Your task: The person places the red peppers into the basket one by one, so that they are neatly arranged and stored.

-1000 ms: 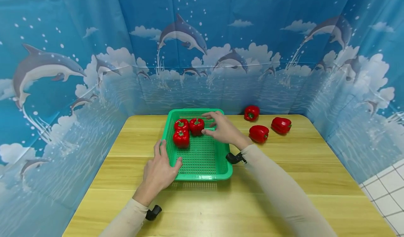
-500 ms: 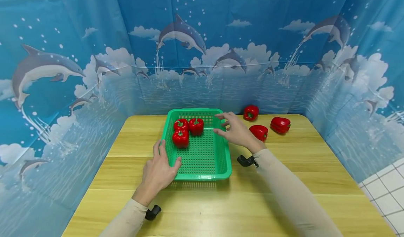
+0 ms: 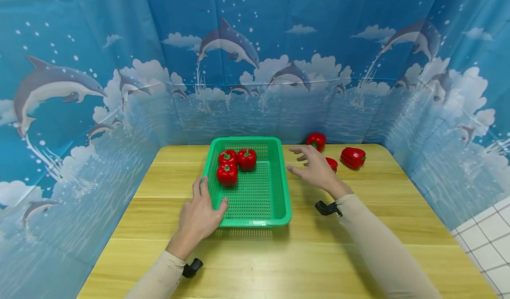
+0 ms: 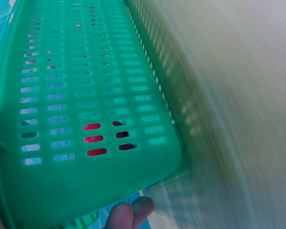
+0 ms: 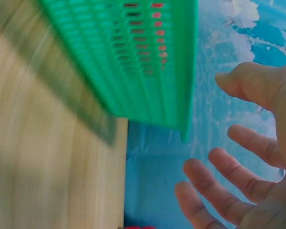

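A green plastic basket [image 3: 255, 223] stands on the table with three red bell peppers inside, near its back left: a rear one [image 3: 227, 156], a front one [image 3: 227, 175] and one to the right [image 3: 247, 159]. My left hand [image 3: 200, 215] rests at the basket's front left corner, fingers along the left side and thumb by the front rim. Holding nothing, my right hand [image 3: 316, 170] hovers right of the basket, fingers spread and slightly bent. It partly hides a red bell pepper [image 3: 332, 164] behind it. In the right wrist view the basket's side wall [image 5: 148, 90] lies beyond the fingers [image 5: 214, 191].
Farther back on the wooden table [image 3: 255, 263] lies another bell pepper [image 3: 316, 141], close to the dolphin-print curtain [image 3: 255, 109]. One more bell pepper [image 3: 353, 157] lies to its right. White tiles [image 3: 488, 241] show at the lower right.
My right hand has moved out of the basket to the right, toward the peppers on the table, and now covers much of the nearest one. The left hand and basket stay put.
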Demonstrator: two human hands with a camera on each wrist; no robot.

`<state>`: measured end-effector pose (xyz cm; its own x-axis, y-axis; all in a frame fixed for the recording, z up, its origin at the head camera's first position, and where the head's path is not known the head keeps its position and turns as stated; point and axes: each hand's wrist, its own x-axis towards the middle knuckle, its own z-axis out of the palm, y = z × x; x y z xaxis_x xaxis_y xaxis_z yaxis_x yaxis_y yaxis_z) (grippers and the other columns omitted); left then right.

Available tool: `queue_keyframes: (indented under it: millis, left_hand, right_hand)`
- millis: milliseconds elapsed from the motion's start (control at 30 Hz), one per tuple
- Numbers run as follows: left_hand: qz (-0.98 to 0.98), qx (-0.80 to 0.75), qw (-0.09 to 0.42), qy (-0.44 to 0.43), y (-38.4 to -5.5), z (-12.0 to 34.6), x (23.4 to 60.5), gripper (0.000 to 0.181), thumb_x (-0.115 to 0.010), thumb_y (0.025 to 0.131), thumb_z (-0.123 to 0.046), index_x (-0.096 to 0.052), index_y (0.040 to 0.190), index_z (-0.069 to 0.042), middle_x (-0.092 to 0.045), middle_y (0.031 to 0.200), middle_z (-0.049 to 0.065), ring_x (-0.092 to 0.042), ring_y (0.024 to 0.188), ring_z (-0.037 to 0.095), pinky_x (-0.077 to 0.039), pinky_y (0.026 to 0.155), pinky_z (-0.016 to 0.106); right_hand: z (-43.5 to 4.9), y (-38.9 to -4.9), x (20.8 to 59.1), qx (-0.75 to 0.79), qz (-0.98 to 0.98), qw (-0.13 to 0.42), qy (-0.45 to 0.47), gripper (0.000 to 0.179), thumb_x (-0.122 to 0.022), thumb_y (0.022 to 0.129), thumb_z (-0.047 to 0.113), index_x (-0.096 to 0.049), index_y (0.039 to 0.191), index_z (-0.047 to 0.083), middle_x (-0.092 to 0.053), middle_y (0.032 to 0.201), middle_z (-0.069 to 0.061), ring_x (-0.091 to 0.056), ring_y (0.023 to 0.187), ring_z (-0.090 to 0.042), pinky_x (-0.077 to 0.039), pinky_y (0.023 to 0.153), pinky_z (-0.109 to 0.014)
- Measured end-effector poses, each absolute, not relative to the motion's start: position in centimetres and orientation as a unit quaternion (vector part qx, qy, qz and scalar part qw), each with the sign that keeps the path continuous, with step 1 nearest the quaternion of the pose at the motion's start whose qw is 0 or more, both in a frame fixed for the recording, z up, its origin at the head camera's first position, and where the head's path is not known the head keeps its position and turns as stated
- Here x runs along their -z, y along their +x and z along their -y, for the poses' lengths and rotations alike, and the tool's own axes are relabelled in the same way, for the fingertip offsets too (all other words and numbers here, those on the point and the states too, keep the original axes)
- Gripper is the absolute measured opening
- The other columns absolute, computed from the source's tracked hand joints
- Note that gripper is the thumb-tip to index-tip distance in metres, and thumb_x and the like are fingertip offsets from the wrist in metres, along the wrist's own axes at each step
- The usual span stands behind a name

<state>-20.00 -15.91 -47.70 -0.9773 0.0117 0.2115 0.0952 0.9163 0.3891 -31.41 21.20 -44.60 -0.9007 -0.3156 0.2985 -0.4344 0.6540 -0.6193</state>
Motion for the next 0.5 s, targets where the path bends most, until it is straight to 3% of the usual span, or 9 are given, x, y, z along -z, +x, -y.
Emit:
queue_keyframes:
  millis: [233, 500]
  left_hand:
    - [0.974, 0.202, 0.098, -0.030, -20.0, 16.0, 47.7, 0.097, -0.056, 0.102, -0.060, -0.018, 0.170, -0.001, -0.022, 0.174, 0.018, -0.041, 0.038, 0.019, -0.034, 0.035, 0.029]
    - [0.973, 0.205, 0.101, -0.028, -20.1, 16.0, 47.8, 0.097, -0.058, 0.102, -0.059, -0.018, 0.170, -0.001, -0.022, 0.174, 0.018, -0.040, 0.038, 0.019, -0.034, 0.034, 0.030]
  right_hand:
    - [-23.6, -31.3, 45.9, -0.324, 0.921, 0.112, 0.186, 0.063, -0.078, 0.097, 0.041, -0.059, 0.152, 0.018, -0.055, 0.147, -0.014, -0.059, 0.129, -0.040, -0.050, 0.104, -0.064]
    - [-26.2, -31.6, 47.1, -0.330, 0.926, 0.108, 0.151, 0.074, -0.080, 0.094, 0.048, -0.054, 0.155, 0.015, -0.044, 0.159, -0.023, -0.042, 0.146, -0.049, -0.037, 0.114, -0.074]
